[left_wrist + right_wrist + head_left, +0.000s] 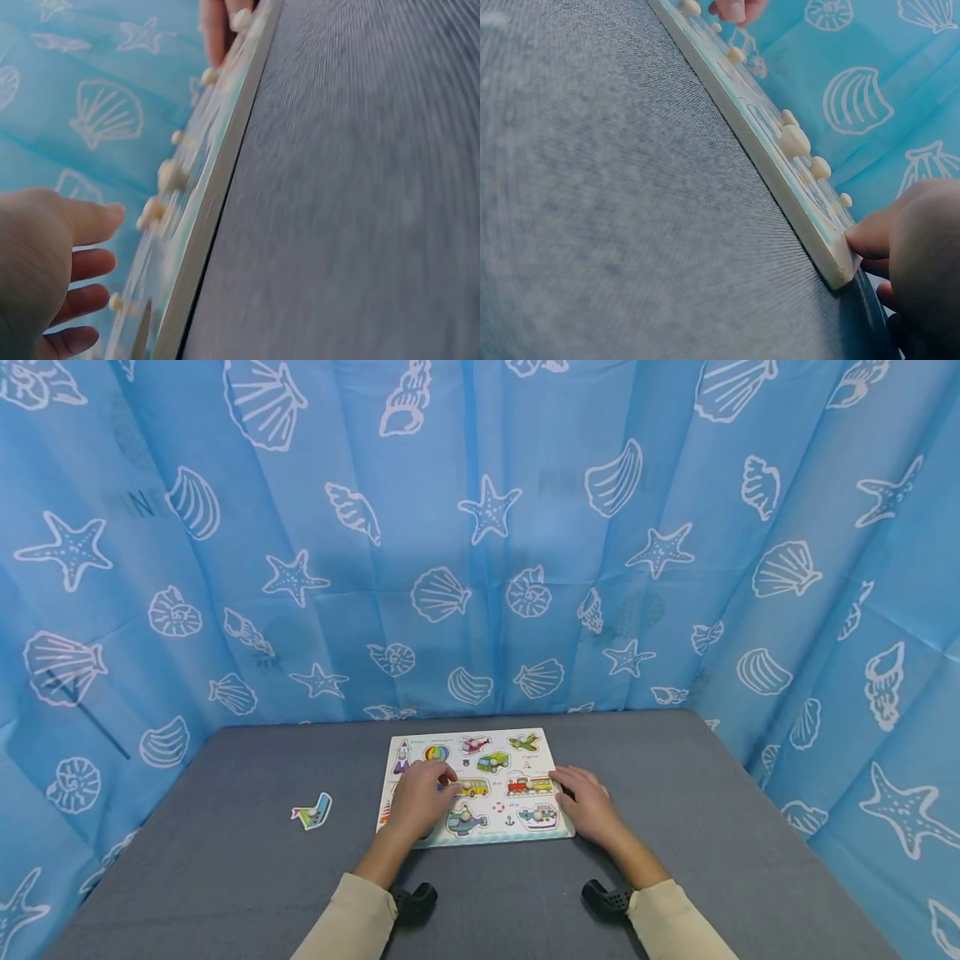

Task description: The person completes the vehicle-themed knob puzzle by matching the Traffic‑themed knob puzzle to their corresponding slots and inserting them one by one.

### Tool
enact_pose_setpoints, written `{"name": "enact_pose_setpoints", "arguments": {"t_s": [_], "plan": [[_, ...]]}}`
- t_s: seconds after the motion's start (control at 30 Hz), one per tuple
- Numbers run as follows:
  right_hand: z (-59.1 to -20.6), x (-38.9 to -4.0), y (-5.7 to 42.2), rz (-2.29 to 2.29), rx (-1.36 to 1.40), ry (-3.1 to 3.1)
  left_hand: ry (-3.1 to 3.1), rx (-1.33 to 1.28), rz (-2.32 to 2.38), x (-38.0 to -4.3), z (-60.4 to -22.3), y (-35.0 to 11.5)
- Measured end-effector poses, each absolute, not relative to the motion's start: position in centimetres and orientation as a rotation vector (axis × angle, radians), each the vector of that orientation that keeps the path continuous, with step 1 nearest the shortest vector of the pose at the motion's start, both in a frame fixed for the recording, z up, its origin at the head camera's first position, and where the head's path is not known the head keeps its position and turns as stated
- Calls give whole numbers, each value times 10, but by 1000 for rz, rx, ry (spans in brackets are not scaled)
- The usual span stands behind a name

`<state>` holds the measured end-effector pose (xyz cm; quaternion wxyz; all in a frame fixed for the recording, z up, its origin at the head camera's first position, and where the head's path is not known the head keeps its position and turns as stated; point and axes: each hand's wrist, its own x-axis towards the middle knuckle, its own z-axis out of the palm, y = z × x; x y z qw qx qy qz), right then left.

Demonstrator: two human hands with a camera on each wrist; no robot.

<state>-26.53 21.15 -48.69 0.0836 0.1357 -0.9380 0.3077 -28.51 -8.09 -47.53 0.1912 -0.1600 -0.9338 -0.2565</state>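
Note:
A wooden peg puzzle board (pixel 498 835) lies flat on the table, with vehicle pieces bearing small round knobs (pixel 795 141). My left hand (pixel 422 797) hovers over the board's left part, near the yellow bus piece (pixel 474 787). In the left wrist view, the thumb and fingers of that left hand (pixel 45 262) are apart with nothing visible between them. At the board's right edge, my right hand (pixel 588 806) holds the side beside the train piece (pixel 528 786); its thumb (pixel 870 234) touches the near right corner. Some left-side pieces are hidden under the left hand.
A loose boat-shaped piece (pixel 312 812) lies on the grey table (pixel 225 860), left of the board. A blue curtain (pixel 480 543) with white shells and starfish hangs behind the table and along its sides. Black straps (pixel 414 902) circle both wrists.

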Motion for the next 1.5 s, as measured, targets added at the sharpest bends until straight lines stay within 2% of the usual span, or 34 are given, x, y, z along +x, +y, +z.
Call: {"name": "enact_pose_setpoints", "arguments": {"t_s": [0.53,1.27,1.5], "plan": [[-488,-264,213,911,401,-2797,-2655,-301,-805,-282,-475,-136],[-487,-265,211,915,400,-2801,-2724,-195,-583,-274,-475,-212],[-488,-265,212,915,413,-2789,-2757,-241,-486,-270,-476,-230]]}}
